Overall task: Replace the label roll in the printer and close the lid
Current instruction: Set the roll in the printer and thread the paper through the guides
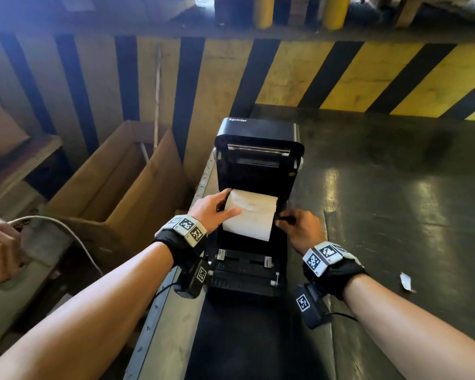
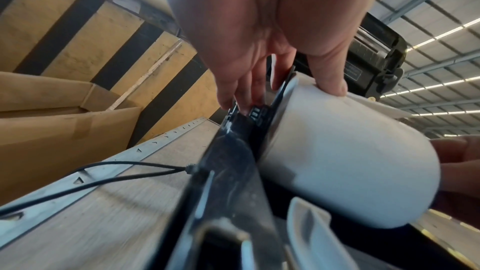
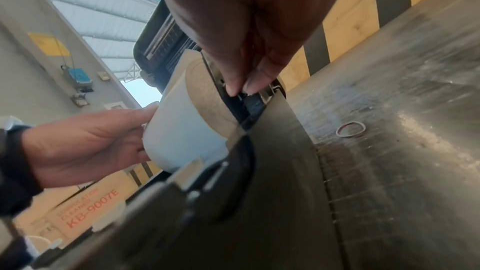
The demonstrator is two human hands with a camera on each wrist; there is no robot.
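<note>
A smooth white cylinder of paper, the label roll (image 1: 249,213), is sitting in the open bay of the glossy black plastic printer (image 1: 247,272), whose lid (image 1: 259,141) is standing upright at the far end. The left hand (image 1: 213,208) is holding the roll's left end, thumb lying across the top of the paper and fingers curling down beside the end face. The right hand (image 1: 299,226) is pinching a small black part at the roll's right side, fingertips drawn together. The right wrist view is showing the roll's flat beige end face (image 3: 207,98) and a thin rubber band (image 3: 350,129) lying on the scuffed dark table (image 3: 402,110), both missing from the head view. The left wrist view is revealing the fingers (image 2: 241,89) reaching into the slot beside the roll, and a creased brown cardboard box (image 2: 52,126) to the left.
</note>
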